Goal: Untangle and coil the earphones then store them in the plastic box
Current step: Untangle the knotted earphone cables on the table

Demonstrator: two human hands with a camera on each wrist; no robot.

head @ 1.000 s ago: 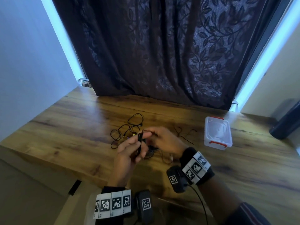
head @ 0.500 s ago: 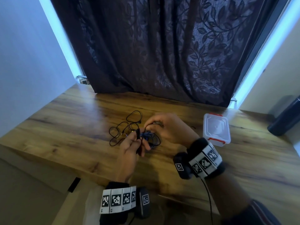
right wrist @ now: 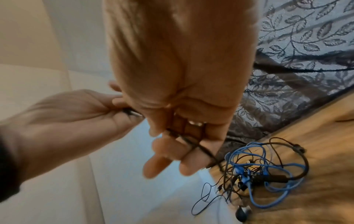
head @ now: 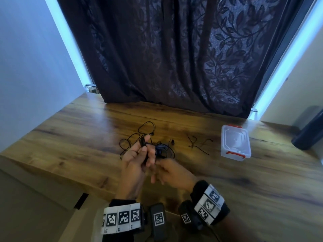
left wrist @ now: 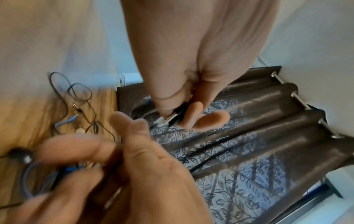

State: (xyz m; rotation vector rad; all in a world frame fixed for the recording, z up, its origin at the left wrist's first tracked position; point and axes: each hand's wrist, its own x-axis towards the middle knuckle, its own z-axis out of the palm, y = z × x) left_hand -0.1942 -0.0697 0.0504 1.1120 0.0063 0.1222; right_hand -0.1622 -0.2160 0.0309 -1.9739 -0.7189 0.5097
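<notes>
left hand: up off the surface, palm kinda facing the person, fingers curled and pinching a small black inline piece of the earphone cable between thumb and fingertips. In the left wrist view you can see that piece sticking out past the fingertips.

right hand: just to the right of the left hand and touching it, fingers curled round a thin black cable that runs across them. Bit blurry but the pinch is clear enough in the right wrist view.

earphones: messy tangle of blue and black cable lying on the surface right behind both hands, with one black strand going up into the hands. Not coiled at all. More black loops spread to the left of the pile, and an earbud end sits at its right edge.

loose black strands: a separate thin bit lying between the tangle and the box, touching neither as far as I can see.

plastic box: clear tub with red clips, lid on, sitting on the right part of the surface, well apart from the hands and the tangle.

surface: wood-grain top, runs back to a dark leaf-pattern curtain.

dark cylinder: far right edge, beyond the box, can't tell what it is.
</notes>
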